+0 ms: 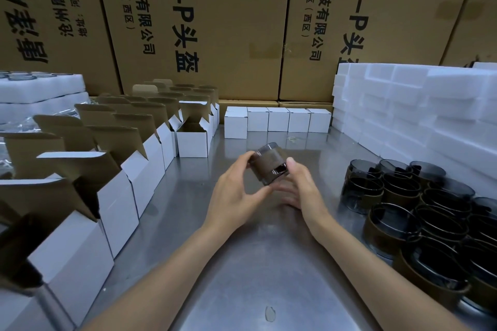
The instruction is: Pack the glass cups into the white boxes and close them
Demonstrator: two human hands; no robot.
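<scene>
A smoked glass cup (270, 163) with a brown sleeve is held tilted on its side, clear of the steel counter (258, 263). The left hand (236, 193) curls round its base end and the right hand (298, 185) pinches the rim end, thumb on top. Smooth glass held only at the fingertips could slip and strike the counter, or knock the loose cups (419, 209) crowded to its right. The open white boxes (192, 140) stand to its left, the closed ones (277, 119) beyond it. Cartons (236, 21) behind the cup carry "4.0-P头盔" and "科技有限公司".
</scene>
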